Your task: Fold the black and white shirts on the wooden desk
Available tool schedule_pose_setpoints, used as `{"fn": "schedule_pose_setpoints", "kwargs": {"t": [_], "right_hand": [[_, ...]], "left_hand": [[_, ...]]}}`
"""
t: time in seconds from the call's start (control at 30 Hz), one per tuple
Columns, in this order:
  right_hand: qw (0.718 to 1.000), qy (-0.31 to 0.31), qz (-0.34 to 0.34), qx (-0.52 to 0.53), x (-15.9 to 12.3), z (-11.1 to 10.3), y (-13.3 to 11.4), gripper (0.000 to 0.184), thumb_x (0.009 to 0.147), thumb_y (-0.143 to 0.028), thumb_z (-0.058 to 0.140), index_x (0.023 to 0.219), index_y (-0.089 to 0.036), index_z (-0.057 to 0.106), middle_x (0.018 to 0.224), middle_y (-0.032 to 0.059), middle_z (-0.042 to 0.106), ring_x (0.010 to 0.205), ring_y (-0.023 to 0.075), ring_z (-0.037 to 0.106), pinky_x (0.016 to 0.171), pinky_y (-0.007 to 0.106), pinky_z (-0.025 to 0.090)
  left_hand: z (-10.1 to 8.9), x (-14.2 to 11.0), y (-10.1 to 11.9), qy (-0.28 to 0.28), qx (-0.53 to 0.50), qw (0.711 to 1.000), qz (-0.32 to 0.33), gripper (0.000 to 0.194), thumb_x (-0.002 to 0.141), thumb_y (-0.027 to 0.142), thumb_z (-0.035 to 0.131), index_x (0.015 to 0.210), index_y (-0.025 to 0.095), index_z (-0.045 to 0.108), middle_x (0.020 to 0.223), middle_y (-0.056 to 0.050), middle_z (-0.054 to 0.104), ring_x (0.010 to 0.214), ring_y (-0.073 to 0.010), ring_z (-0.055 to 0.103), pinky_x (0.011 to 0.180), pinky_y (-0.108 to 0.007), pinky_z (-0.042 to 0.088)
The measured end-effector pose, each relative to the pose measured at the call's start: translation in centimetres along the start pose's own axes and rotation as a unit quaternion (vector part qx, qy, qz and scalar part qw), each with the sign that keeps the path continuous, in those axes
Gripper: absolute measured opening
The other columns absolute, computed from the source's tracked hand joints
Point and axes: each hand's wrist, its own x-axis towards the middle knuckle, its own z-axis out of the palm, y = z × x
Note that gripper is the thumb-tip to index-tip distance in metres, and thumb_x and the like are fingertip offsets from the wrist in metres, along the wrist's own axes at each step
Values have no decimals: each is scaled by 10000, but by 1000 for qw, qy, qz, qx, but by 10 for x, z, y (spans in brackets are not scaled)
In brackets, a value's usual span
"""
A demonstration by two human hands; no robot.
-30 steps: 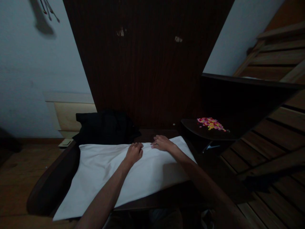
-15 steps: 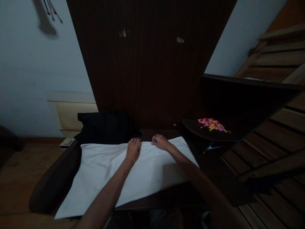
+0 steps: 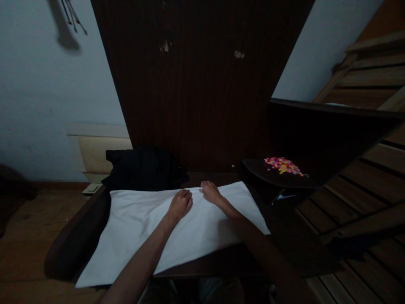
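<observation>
A white cloth point(image 3: 133, 223) is spread over a dark wooden surface, with wrinkles on its left half and its near left corner hanging over the front. My left hand point(image 3: 181, 203) is on the cloth just inside the far edge, its fingers bent down and closed on the fabric. At the far edge, my right hand point(image 3: 210, 192) pinches the cloth with curled fingers. The two hands are a short gap apart. My palms and the undersides of the fingers are hidden.
Dark folded fabric point(image 3: 142, 169) lies behind the cloth at left. A tall dark wooden panel point(image 3: 202, 93) rises behind. Pink and yellow small pieces point(image 3: 283, 165) lie on a rounded shelf point(image 3: 262, 171) at right. Wooden slats point(image 3: 379, 169) stand farther right.
My left hand has slid from the cloth's far edge slightly toward me and to the right. My right hand has barely shifted at the edge. The view has moved slightly.
</observation>
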Motion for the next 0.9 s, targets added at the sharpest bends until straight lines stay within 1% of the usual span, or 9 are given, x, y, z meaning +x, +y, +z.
{"fn": "schedule_pose_setpoints", "kwargs": {"t": [0.1,0.23,0.3,0.4,0.5,0.6,0.67,0.77,0.9], "right_hand": [[998,47,36,-17,0,3,-12,205,961,-203,439,1060,-164,615,1068,127,650,1062,257,529,892,370,360],[992,124,10,-7,-11,5,-17,262,952,-276,479,1164,-191,608,1159,124,628,1083,269,509,905,387,365],[988,153,8,16,-22,4,-8,286,954,-324,478,1173,-201,613,1200,117,616,1096,264,508,911,385,380],[982,175,58,42,-43,3,21,312,967,-340,434,1154,-191,636,1240,118,611,1140,259,506,952,391,394],[981,160,103,31,-65,6,56,355,963,-324,421,1197,-169,638,1350,132,566,1265,278,452,1040,427,359],[985,129,115,15,-81,11,76,427,962,-343,416,1283,-132,604,1447,142,490,1385,297,351,1119,446,291],[987,111,114,15,-84,13,78,478,968,-377,405,1337,-119,566,1494,139,434,1430,300,290,1152,452,246],[989,89,113,28,-79,16,72,549,978,-442,371,1406,-124,500,1546,133,346,1462,295,224,1175,457,200],[992,63,106,37,-69,20,63,605,993,-495,275,1467,-146,416,1570,114,287,1473,274,193,1179,456,187]], "left_hand": [[4,-8,-2,-32,34,999,17,436,963,354,400,1285,122,581,1350,-166,576,1292,-278,488,1068,-434,398],[6,-15,-6,-72,67,995,17,554,987,445,309,1420,137,467,1457,-149,485,1389,-290,386,1116,-472,328],[4,-15,-9,-86,74,994,11,571,990,460,285,1441,149,445,1472,-139,468,1399,-291,372,1126,-476,312],[1,-13,-13,-103,79,992,-6,584,987,475,275,1460,167,424,1487,-120,449,1410,-291,355,1138,-474,295],[-3,-12,-20,-112,75,991,-15,584,980,489,288,1471,196,410,1492,-98,445,1420,-286,338,1143,-469,291],[-9,-13,-32,-126,68,989,-23,599,977,507,290,1478,197,396,1509,-91,419,1425,-283,327,1151,-473,283],[-15,-15,-40,-138,62,988,-28,616,976,520,283,1485,187,381,1522,-90,395,1433,-276,312,1159,-465,273],[-22,-21,-51,-154,47,987,-27,634,976,533,267,1498,183,350,1538,-86,365,1447,-260,278,1164,-442,265],[-27,-30,-60,-167,37,985,-31,649,978,536,248,1508,170,325,1554,-98,331,1451,-256,268,1160,-437,272]]}}
